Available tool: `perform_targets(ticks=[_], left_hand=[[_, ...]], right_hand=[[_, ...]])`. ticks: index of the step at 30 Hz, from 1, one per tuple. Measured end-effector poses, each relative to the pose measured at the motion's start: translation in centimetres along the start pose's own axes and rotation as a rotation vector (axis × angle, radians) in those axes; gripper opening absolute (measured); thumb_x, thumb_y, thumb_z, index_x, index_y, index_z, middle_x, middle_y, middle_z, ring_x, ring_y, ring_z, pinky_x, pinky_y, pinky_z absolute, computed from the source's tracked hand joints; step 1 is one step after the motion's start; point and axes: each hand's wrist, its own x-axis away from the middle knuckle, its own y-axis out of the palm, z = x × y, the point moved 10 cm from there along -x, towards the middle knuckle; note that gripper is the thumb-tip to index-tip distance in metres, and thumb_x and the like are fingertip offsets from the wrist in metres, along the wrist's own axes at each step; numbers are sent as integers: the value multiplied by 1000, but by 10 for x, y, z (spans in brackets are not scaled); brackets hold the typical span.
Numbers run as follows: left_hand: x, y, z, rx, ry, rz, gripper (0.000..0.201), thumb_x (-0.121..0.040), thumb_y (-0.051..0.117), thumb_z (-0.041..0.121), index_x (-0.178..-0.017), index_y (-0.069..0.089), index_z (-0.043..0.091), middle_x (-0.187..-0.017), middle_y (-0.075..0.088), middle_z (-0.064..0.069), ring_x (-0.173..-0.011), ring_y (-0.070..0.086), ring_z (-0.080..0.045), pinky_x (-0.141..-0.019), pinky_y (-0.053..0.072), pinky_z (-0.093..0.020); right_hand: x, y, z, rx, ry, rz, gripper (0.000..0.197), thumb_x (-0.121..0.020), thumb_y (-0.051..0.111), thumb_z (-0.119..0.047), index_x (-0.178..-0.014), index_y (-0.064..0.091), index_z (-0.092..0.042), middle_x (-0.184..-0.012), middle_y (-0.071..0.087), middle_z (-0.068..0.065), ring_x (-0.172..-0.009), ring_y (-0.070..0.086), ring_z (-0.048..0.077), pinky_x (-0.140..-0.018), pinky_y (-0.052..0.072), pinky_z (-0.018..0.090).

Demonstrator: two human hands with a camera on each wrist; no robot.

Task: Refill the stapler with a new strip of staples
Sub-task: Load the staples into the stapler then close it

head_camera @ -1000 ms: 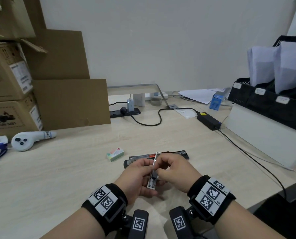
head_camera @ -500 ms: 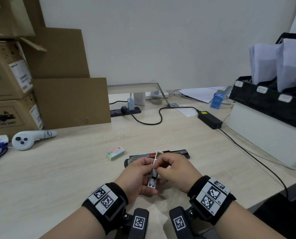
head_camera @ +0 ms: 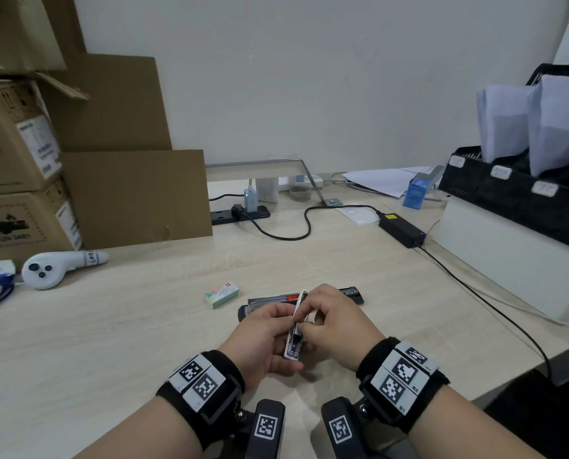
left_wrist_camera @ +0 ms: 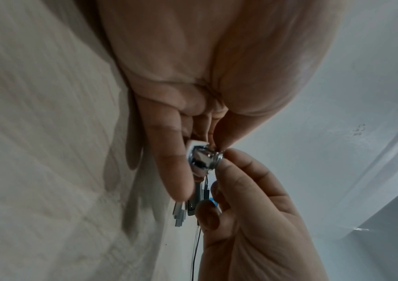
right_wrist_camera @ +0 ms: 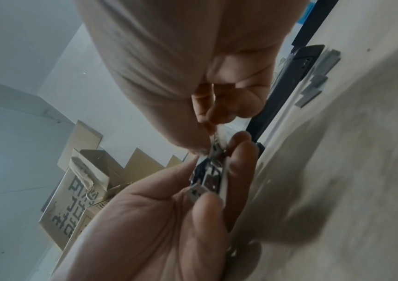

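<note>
A small white stapler (head_camera: 293,342) stands on end above the desk, its metal channel open towards me. My left hand (head_camera: 276,329) grips its body, thumb on one side and fingers behind. With thumb and forefinger, my right hand (head_camera: 313,321) pinches a thin metal strip (right_wrist_camera: 215,146) in the channel's upper part. The left wrist view shows the stapler's shiny end (left_wrist_camera: 199,157) between both hands' fingertips. Whether the strip is seated I cannot tell.
A long black stapler (head_camera: 351,292) lies open just behind my hands. A green and red staple box (head_camera: 222,294) sits to its left. Loose staple strips (right_wrist_camera: 318,81) lie beside the black stapler. A cable (head_camera: 475,293) runs along the right; a white controller (head_camera: 58,268) lies far left.
Both hands stay in nearly the same place with the white stapler between them. The right fingers have shifted slightly along the channel.
</note>
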Motion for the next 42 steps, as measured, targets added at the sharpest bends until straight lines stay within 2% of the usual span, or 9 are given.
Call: perform_targets(ticks=[6,12,17,20,24,28,34,38,42], left_hand=[[-1,-3,1,18,3,11,33,-101,57,10,-131,54,-3,-92,76,-14,-59,71,-22,-48,60,-35],[-2,-4,1,29,9,30,31,-103,50,7,-132,53,-3,-90,74,-16,-62,70,-22,-52,61,-37],[3,-3,2,47,-12,17,25,-103,51,8,-126,60,5,-103,78,-14,-82,76,-33,-48,60,-34],[4,-1,1,35,-16,4,23,-102,55,8,-123,63,7,-105,78,-14,-84,76,-33,-47,59,-32],[5,0,2,57,-25,16,26,-104,54,18,-123,64,4,-101,77,-13,-82,74,-34,-47,59,-33],[5,1,2,79,-52,0,44,-101,57,39,-122,68,2,-96,72,-15,-81,71,-31,-58,61,-36],[2,-5,2,86,-17,-15,45,-89,70,1,-132,59,7,-108,75,-17,-76,73,-27,-67,62,-39],[4,0,0,82,-14,-69,65,-72,75,-4,-133,59,12,-129,71,-19,-86,74,-31,-71,62,-43],[3,5,11,32,81,-53,59,-83,62,-17,-131,59,16,-122,76,-15,-96,74,-30,-76,60,-43]], right_hand=[[0,2,1,104,-5,-10,10,-74,75,-16,-75,70,-25,-92,55,-7,-73,53,0,-71,40,13],[7,13,-3,103,-13,-83,13,-73,70,-18,-65,65,-25,-81,63,-5,-75,62,10,-72,52,27],[2,-22,21,-205,157,185,10,-86,68,-26,-95,63,-28,-80,63,2,-68,56,8,-67,48,28],[-1,-19,33,-247,222,164,13,-90,64,-36,-103,65,-33,-85,68,0,-70,60,8,-65,44,27],[-1,-17,24,-241,140,143,7,-87,70,-17,-88,69,-23,-72,62,-5,-62,57,2,-62,44,21],[4,0,6,-182,39,-71,13,-78,76,-14,-86,71,-21,-70,62,-8,-63,55,3,-63,47,18],[6,-5,17,-158,65,-24,9,-77,71,-14,-82,65,-19,-70,64,-7,-63,55,6,-65,47,27],[7,4,31,-174,169,-82,22,-77,71,-21,-96,62,-28,-62,62,-8,-54,53,7,-61,46,30],[5,4,34,-205,194,-50,18,-76,65,-41,-93,64,-34,-70,68,2,-52,52,4,-61,42,30]])
